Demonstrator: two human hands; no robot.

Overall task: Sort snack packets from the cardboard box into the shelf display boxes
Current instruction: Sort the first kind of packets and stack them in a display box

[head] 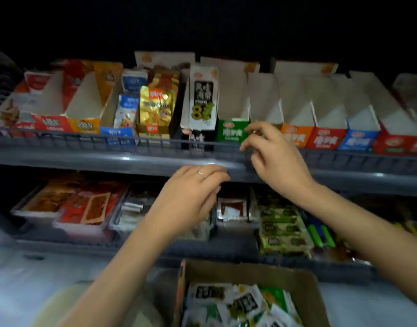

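Observation:
A brown cardboard box [304, 282] sits at the bottom, holding several white, black and green snack packets [240, 303]. On the upper shelf stands a row of display boxes: a black-and-white one [202, 100], a green one [232, 133], an orange one [296, 135], a red one [325, 139] and a blue one [357, 141]. My right hand [273, 156] hovers by the front of the green box, fingers loosely curled, nothing visible in it. My left hand [191, 194], wearing a ring, hangs below the shelf edge, fingers relaxed and holding nothing.
A grey shelf rail [108, 159] runs across the upper shelf. Further left stand display boxes with gold [155, 107] and blue packets. The lower shelf holds trays of red [89, 206], silver and green [280, 227] snack packets. The top of the view is dark.

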